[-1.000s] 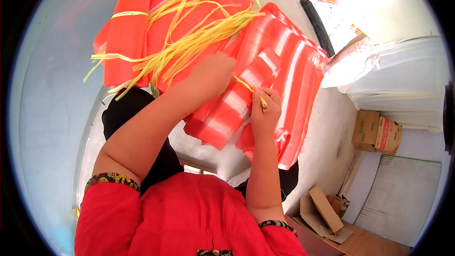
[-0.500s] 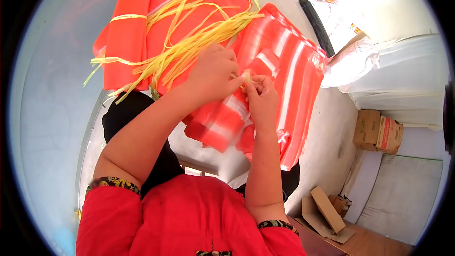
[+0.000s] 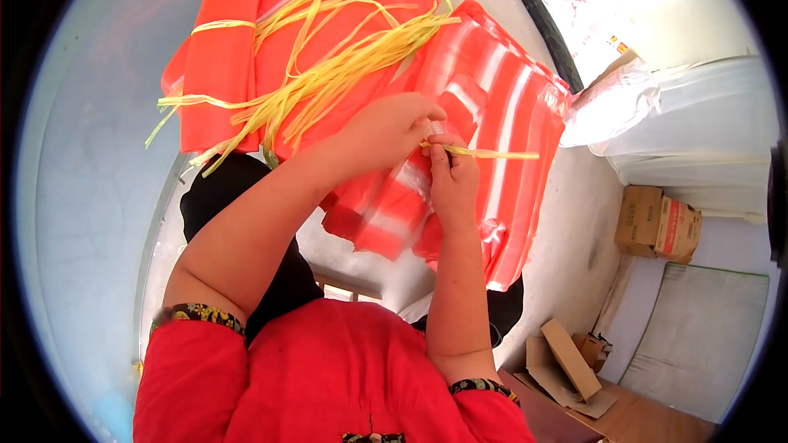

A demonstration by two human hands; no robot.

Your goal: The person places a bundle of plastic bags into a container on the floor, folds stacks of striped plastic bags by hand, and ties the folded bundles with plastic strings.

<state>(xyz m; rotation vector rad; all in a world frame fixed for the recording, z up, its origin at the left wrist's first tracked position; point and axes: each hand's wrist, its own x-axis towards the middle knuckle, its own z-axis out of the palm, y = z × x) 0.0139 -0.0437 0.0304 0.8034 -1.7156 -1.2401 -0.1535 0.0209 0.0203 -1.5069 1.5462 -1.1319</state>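
Note:
A yellow plastic strip (image 3: 501,154) is pinched between the thumb and fingers of my right hand (image 3: 454,176). Its long tail sticks out to the right over a red-and-white striped plastic bundle (image 3: 513,127). My left hand (image 3: 402,127) is curled close beside it, closed at the strip's short end, though its fingertips are partly hidden. Both hands are above the striped bundle, whose loose, crumpled part hangs toward my lap. To the left, a bunch of loose yellow strips (image 3: 345,66) lies across orange-red folded sheets (image 3: 328,12).
A folded orange-red bundle (image 3: 217,66) with a yellow band stands at the left. A black roll (image 3: 552,41) and white plastic bags (image 3: 616,102) are beyond the striped bundle. Cardboard boxes (image 3: 657,223) and flattened cardboard (image 3: 566,369) are at the right.
The strip's tail now stretches out to the right from my right hand. My left hand has turned and lifted its upper fingers away from my right fingertips.

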